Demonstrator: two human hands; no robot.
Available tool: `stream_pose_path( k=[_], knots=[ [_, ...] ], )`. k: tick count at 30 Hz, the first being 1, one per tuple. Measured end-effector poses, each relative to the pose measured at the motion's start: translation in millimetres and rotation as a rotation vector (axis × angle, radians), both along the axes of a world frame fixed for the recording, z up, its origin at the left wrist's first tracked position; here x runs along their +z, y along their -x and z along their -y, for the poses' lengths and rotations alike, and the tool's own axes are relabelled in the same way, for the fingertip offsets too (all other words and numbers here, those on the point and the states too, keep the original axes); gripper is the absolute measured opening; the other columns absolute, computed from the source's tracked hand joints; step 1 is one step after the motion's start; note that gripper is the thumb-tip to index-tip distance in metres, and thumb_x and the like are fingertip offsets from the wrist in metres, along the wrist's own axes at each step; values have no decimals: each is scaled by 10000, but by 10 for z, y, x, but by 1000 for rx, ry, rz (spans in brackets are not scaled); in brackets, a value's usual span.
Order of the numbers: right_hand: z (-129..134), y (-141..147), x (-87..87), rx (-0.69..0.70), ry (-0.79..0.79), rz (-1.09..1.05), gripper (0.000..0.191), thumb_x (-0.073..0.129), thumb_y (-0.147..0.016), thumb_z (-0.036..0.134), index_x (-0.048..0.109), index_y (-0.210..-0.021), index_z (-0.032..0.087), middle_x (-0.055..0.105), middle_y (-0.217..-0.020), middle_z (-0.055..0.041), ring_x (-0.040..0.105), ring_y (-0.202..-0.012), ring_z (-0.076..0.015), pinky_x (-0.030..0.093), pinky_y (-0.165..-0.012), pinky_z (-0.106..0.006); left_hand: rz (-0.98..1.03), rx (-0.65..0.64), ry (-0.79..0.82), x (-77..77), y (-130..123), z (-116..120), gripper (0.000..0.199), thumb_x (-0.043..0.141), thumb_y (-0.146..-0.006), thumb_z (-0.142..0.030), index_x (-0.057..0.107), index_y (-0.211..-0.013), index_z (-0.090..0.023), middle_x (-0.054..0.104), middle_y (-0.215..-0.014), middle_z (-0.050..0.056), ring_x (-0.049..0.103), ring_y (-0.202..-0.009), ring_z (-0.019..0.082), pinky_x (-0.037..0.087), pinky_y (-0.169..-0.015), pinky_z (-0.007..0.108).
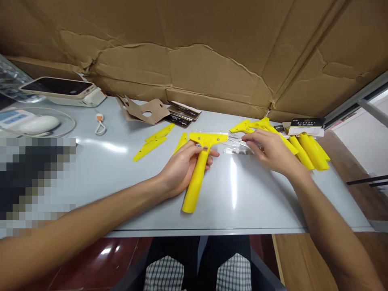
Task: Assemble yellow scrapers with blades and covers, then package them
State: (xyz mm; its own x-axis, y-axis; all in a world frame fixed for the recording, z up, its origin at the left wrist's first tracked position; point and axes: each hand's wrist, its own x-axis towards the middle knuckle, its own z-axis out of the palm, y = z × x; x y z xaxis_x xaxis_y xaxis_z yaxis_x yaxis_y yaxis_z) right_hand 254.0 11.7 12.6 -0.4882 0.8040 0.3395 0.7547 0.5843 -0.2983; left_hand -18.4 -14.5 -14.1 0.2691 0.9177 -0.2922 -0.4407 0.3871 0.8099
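Note:
A yellow scraper (195, 178), with a T-shaped head and two screws, is held upright by my left hand (182, 171), its fingers wrapped behind the neck. A thin blade edge (209, 131) shows along the top of the head. My right hand (269, 151) reaches in just right of the head, fingertips pinched together over thin, shiny strips (238, 150) on the table; what sits between those fingertips is too small to tell. Loose yellow head plates (154, 143) lie to the left. Beyond my right hand are more yellow scraper heads (242, 126) and yellow handles (313, 151).
A large cardboard sheet (194, 60) stands behind the white table (121, 206). Along the back lie torn brown card (145, 109) and black packaging (183, 115). On the left are a phone on a stand (57, 87), a white mouse (39, 124) and a cable loop (100, 123).

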Motion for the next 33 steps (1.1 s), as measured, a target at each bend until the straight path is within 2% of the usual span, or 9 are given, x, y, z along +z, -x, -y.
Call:
stream_pose_path(
  k=[4, 7, 10, 18, 28, 33],
  knots=[
    [-62, 5, -129, 22, 77, 14, 233, 554, -1029, 207, 765, -1126, 186, 792, -1093, -112, 711, -1013, -290, 526, -895, -441, 0, 27, -24, 10, 29, -33, 94, 635, -928, -188, 549, -957, -163, 744, -921, 116, 633, -703, 152, 524, -664, 276],
    [-92, -28, -164, -3, 99, 32, 201, 591, -993, 193, 773, -1079, 199, 799, -1078, -96, 702, -1017, -292, 515, -893, -438, 4, 21, -36, 37, 42, -45, 130, 686, -933, -220, 581, -974, -155, 725, -947, 99, 626, -687, 139, 524, -634, 263],
    [-122, -64, -195, -26, 147, 57, 165, 637, -941, 175, 777, -1023, 208, 793, -999, -77, 697, -943, -275, 509, -830, -407, -13, 51, -42, 71, 53, -63, 136, 703, -945, -226, 604, -997, -149, 703, -989, 92, 627, -672, 129, 530, -599, 252],
    [-129, -62, -241, -17, 188, 75, 134, 661, -903, 161, 758, -983, 208, 730, -952, -73, 659, -906, -257, 473, -774, -360, -42, 94, -8, 75, 76, -118, 174, 728, -949, -284, 648, -951, -129, 659, -839, 70, 629, -686, 146, 570, -612, 239],
    [-98, -13, -207, -11, 184, 77, 93, 655, -929, 177, 725, -986, 197, 688, -1034, -95, 637, -977, -257, 482, -832, -367, -163, 151, -10, 41, 93, -120, 243, 814, -865, -319, 661, -776, -153, 606, -756, 29, 552, -645, 137, 491, -530, 225],
    [-92, 8, -205, -14, 57, 36, 89, 676, -956, 255, 729, -997, 196, 684, -1039, -108, 633, -1010, -281, 486, -888, -407, -146, 143, -61, 28, 52, -106, 230, 892, -794, -273, 717, -811, -125, 678, -855, 50, 611, -769, 144, 528, -633, 215]
  ],
)
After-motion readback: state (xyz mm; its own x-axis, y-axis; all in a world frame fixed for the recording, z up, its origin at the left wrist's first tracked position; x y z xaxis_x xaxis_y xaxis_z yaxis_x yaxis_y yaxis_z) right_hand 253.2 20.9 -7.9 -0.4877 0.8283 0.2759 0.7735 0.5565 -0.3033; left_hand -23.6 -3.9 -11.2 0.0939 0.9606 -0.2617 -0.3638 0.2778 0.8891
